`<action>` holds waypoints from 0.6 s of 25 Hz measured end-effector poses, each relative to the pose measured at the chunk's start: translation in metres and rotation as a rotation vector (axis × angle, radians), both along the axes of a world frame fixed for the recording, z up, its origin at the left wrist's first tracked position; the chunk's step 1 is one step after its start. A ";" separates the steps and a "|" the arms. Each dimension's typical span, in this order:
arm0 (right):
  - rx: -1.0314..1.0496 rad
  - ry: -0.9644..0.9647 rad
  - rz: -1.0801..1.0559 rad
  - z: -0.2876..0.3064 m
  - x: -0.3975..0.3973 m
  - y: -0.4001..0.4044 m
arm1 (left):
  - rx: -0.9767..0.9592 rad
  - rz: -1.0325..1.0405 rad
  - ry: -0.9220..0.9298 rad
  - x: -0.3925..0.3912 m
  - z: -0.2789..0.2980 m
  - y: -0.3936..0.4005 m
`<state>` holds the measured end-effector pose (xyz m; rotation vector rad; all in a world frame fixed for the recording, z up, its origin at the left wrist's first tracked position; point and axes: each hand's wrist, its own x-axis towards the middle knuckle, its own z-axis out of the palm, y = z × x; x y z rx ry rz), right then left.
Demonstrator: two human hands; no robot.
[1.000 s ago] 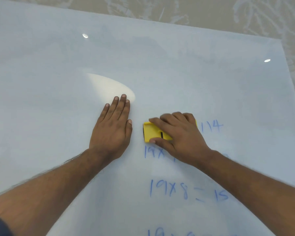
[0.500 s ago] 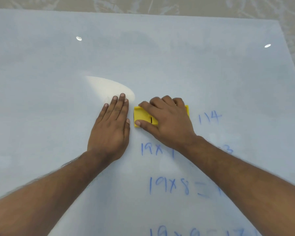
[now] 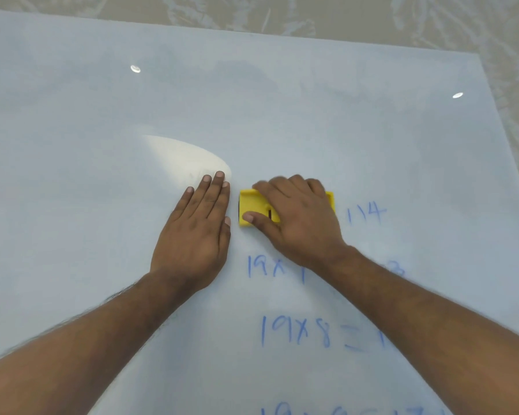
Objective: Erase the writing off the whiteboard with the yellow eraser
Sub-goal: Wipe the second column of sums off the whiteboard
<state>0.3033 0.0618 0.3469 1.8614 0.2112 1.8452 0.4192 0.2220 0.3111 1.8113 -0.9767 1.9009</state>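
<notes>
2 bare hands rest on the whiteboard [image 3: 282, 109], which lies flat and fills most of the view, its far edge at 12 o'clock against a pale patterned floor [image 3: 372, 22]. At centre, the right hand [image 3: 297, 220] lies palm-down on the eraser [image 3: 253, 205], a yellow block with a short black mark on its top; the fingers [image 3: 282, 187] curl over its far edge and look slightly blurred, while the thumb [image 3: 258, 220] presses along its near side, so the block is clamped between thumb and fingers. Only the eraser's end toward 9 o'clock and a sliver at its 3 o'clock corner show past the hand. Just beside it, toward 9 o'clock, the left hand [image 3: 198, 229] lies flat on the board with its 4 fingers [image 3: 213, 193] pressed together and pointing toward 12 o'clock, the thumb tucked against the palm; a narrow gap separates it from the eraser. A bright oval glare [image 3: 180, 160] sits on the board at the left fingertips, and 2 small light reflections [image 3: 135, 68] show farther off. Blue writing [image 3: 294, 330] remains: "114" at 3 o'clock of the eraser, "19x" and a stroke toward 6 o'clock of it, partly hidden by the right forearm, then "19x8=" lower down, and a cut-off line at the frame's bottom edge. Both forearms run in from the lower corners.
</notes>
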 end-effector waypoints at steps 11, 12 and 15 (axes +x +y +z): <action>0.166 -0.153 0.138 0.010 -0.028 -0.050 | 0.003 0.017 0.041 -0.001 -0.002 0.000; 0.149 -0.142 0.142 0.007 -0.027 -0.051 | 0.004 0.015 0.038 -0.001 -0.003 0.000; 0.034 -0.063 0.130 -0.010 -0.035 -0.069 | 0.001 0.012 0.032 -0.001 -0.005 0.001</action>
